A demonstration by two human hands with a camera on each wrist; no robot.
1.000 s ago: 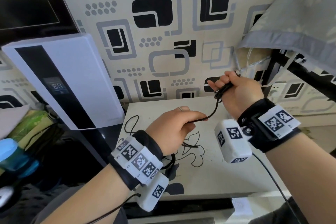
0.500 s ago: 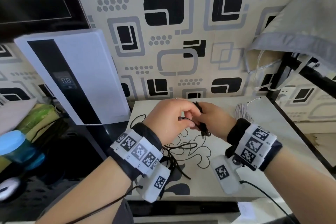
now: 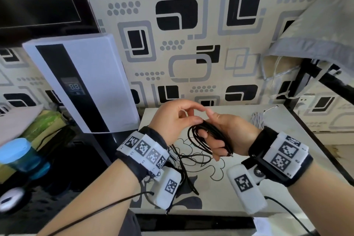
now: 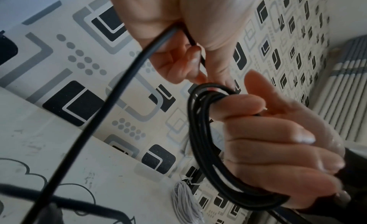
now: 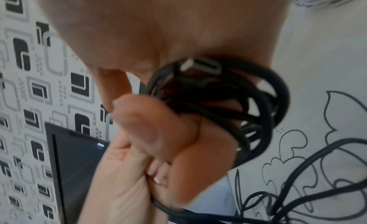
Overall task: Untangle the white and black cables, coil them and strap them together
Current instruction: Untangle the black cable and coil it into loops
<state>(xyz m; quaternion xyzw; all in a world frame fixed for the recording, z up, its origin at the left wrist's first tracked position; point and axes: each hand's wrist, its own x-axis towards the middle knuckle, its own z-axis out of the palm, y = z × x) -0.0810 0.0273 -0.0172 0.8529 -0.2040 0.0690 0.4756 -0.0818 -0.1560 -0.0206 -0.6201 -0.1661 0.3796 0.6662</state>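
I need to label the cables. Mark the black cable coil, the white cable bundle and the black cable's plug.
black cable coil [image 4: 200,142]: left wrist view, left side of the loops.
white cable bundle [image 3: 257,121]: head view, middle of the strands.
plug [image 5: 200,65]: right wrist view, connector body.

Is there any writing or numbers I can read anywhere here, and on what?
"88": lit digits on the dark strip of the white appliance; the small mark beneath them is too blurred to read.
Wristband markers: square black-and-white codes, no words.
No other readable text.
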